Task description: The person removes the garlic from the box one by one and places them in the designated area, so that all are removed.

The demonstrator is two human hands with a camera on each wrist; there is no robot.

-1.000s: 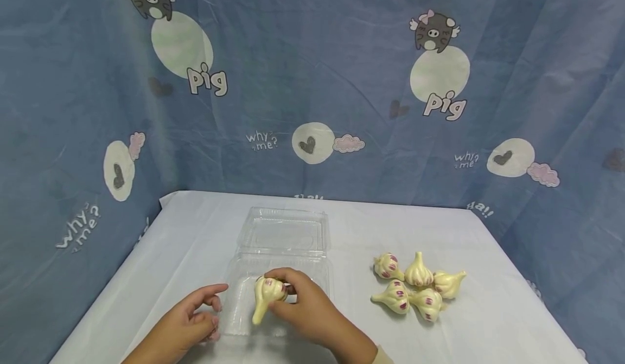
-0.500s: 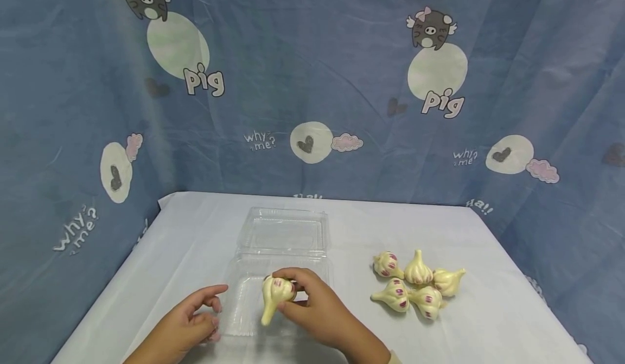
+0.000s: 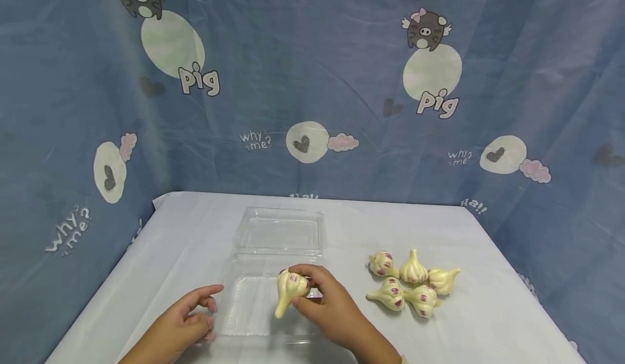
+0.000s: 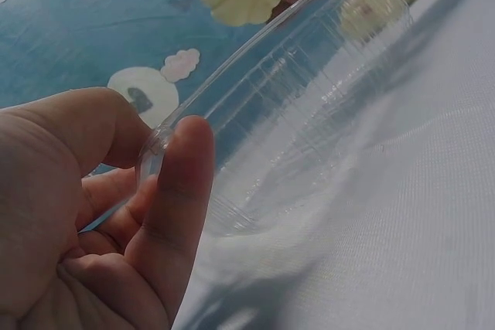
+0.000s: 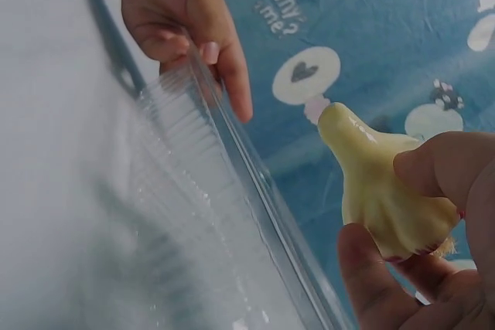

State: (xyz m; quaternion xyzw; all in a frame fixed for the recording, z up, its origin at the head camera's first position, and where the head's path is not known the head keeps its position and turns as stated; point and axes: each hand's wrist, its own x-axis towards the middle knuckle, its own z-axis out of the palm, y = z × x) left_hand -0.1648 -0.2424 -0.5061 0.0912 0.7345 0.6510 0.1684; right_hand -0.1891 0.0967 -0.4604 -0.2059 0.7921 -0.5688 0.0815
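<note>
My right hand (image 3: 332, 307) holds a pale yellow garlic bulb (image 3: 291, 286) with purple marks between thumb and fingers. The bulb hangs above the right part of a clear plastic clamshell box (image 3: 244, 310), its stem pointing down and toward me. In the right wrist view the garlic bulb (image 5: 387, 183) is apart from the box's rim (image 5: 267, 206). At the box's near left corner, my left hand (image 3: 183, 320) pinches the rim; the left wrist view has the box's corner (image 4: 157, 141) between its fingers and thumb.
The box's lid (image 3: 280, 231) lies folded back, away from me. Several more garlic bulbs (image 3: 413, 269) lie in a cluster on the white tablecloth (image 3: 488, 310) to the right. A blue printed curtain (image 3: 312, 71) hangs behind the table.
My right hand has moved right with the garlic bulb, from the middle of the box toward its right side. The left hand has stayed at the box's left edge. The head view has shifted slightly.
</note>
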